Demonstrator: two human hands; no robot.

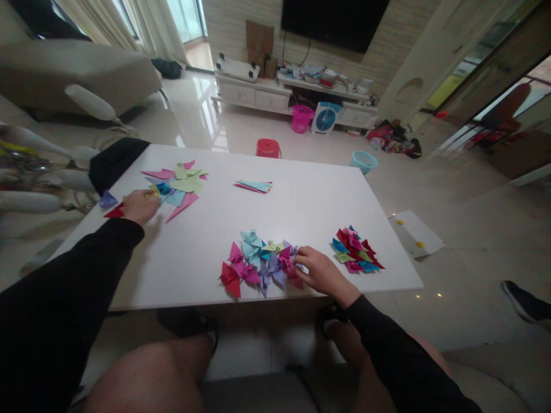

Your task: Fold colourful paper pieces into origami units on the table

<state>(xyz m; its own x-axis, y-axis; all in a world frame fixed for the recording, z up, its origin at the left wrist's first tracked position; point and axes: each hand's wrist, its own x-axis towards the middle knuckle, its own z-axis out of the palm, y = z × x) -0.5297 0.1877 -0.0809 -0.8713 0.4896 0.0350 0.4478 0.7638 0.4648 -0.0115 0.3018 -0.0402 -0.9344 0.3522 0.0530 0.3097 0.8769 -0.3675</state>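
My left hand (pixel 140 206) reaches to the far left of the white table (pixel 301 212), its fingers curled on a small yellowish paper piece at the edge of a loose pile of folded paper triangles (pixel 181 186) in pink, green and blue. My right hand (pixel 321 273) rests near the table's front edge, fingers bent and touching a cluster of folded paper shapes (pixel 260 261) in red, magenta, purple and teal. A second cluster of folded shapes (pixel 356 250) lies just right of that hand. A small flat stack of folded papers (pixel 253 186) sits mid-table.
A red paper piece (pixel 114 212) and a purple one (pixel 107 199) lie at the table's left edge. On the floor beyond stand a red bucket (pixel 268 148), a pink bin (pixel 302 119) and a teal basket (pixel 364 161). A shoe (pixel 525 301) shows at the right.
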